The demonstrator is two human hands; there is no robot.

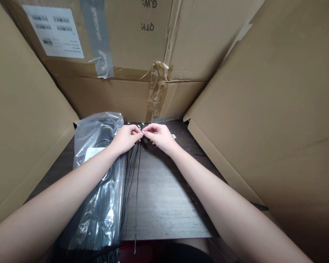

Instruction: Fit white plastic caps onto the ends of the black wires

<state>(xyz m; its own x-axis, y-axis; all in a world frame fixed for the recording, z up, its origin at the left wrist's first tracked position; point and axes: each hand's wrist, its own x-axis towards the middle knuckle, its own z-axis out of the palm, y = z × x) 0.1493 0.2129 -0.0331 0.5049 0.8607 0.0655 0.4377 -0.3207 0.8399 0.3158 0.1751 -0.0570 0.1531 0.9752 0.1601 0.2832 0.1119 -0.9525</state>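
My left hand [127, 139] and my right hand [159, 138] meet at the fingertips near the far side of a dark wood-grain board [164, 197]. Both pinch a bunch of thin black cables [135, 171], which hang from my fingers toward me and past the board's near edge. Under my left forearm lies a clear plastic bag [98, 219] holding a dark coiled bundle. Small white pieces [173, 136] show just beyond my right fingers. The cables' ends are hidden inside my fingers.
Brown cardboard panels stand on the left [22, 109] and right [263, 109] and behind the board [112, 95]. The back panel carries a white barcode label [53, 33], grey tape [97, 36] and torn brown tape [157, 87].
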